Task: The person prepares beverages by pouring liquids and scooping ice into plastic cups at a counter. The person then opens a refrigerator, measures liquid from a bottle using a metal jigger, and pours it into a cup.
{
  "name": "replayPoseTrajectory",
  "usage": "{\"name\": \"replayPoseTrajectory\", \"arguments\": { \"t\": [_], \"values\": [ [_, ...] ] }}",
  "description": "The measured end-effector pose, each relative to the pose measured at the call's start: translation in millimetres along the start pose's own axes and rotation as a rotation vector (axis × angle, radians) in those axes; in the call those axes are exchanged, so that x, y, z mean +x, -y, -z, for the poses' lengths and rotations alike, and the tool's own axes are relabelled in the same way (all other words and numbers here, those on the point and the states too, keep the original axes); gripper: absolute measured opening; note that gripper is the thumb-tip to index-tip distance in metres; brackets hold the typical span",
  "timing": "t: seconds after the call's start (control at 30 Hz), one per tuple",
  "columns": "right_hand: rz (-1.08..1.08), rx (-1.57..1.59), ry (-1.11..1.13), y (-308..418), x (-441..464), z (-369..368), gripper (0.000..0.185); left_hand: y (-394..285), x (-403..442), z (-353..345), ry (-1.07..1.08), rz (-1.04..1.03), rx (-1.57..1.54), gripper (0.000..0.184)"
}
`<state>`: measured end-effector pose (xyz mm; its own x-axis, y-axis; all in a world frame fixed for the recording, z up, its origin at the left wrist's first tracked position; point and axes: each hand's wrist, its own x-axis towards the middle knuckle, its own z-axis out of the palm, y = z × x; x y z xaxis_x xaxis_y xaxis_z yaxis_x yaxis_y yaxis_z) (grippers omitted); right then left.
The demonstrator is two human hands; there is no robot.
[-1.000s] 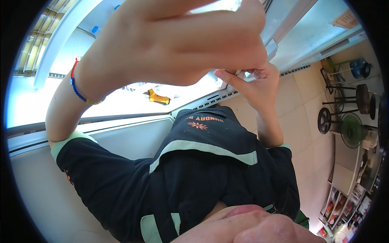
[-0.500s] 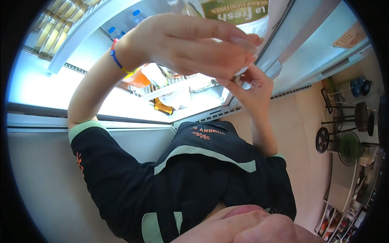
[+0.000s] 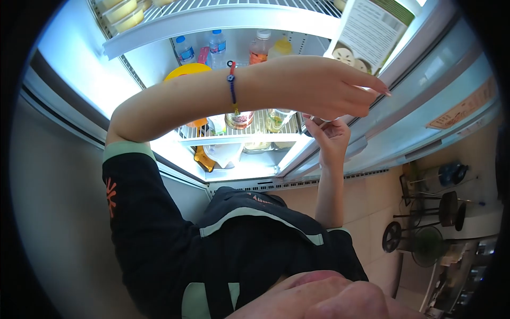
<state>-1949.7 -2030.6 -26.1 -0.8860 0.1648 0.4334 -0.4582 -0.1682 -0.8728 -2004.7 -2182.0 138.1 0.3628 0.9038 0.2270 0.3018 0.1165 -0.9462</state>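
Observation:
My left hand reaches across in front of the open fridge, its back toward me and its fingers curled. It grips a white and green carton, which rises above the hand and shows a panel of small print and pictures of round slices. Most of the grip is hidden behind my hand. Just below it, my right hand has thumb and fingers pinched together near a small pale, shiny edge. What they pinch is too small and hidden to make out.
Bottles, tubs and bags fill the fridge shelves behind my arm. Packed round items sit at the upper left. The fridge door stands along the right. Farther right are stools and a blue water bottle.
The carton now shows a different face and sits farther right in view. My left hand has shifted right and lower, and more of the fridge interior shows. My right hand stays close beneath it.

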Motion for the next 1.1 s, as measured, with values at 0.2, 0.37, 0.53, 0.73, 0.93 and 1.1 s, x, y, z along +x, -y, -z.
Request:
{"name": "replayPoseTrajectory", "arguments": {
  "t": [0.2, 0.37, 0.53, 0.73, 0.93, 1.1],
  "values": [
    [0.043, -0.016, 0.061, 28.4, 23.1, -11.3, 0.03, 33.5, 0.7, -3.5, -0.133, 0.085, -0.138, 0.04],
    [0.125, 0.012, 0.126, 61.7, 49.5, -21.7, 0.02, 84.4, 3.4, -12.3, -0.308, -0.013, -0.382, 0.055],
    [0.206, 0.011, 0.178, 84.5, 75.6, -30.6, 0.027, 122.7, 1.4, 21.1, -0.118, -0.018, -0.279, 0.036],
    [0.24, -0.09, 0.148, 81.3, 76.0, -35.4, 0.031, 138.6, -3.6, 12.1, -0.243, -0.031, -0.091, 0.014],
    [0.245, -0.176, 0.131, 67.9, 63.0, -40.8, 0.021, 113.9, -13.9, -31.3, -0.66, -0.046, -0.068, 0.003],
    [0.273, -0.185, 0.17, 62.4, 59.9, -41.0, 0.027, 101.0, -25.1, -17.1, -0.609, 0.028, -0.228, 0.005]
  ]
}}
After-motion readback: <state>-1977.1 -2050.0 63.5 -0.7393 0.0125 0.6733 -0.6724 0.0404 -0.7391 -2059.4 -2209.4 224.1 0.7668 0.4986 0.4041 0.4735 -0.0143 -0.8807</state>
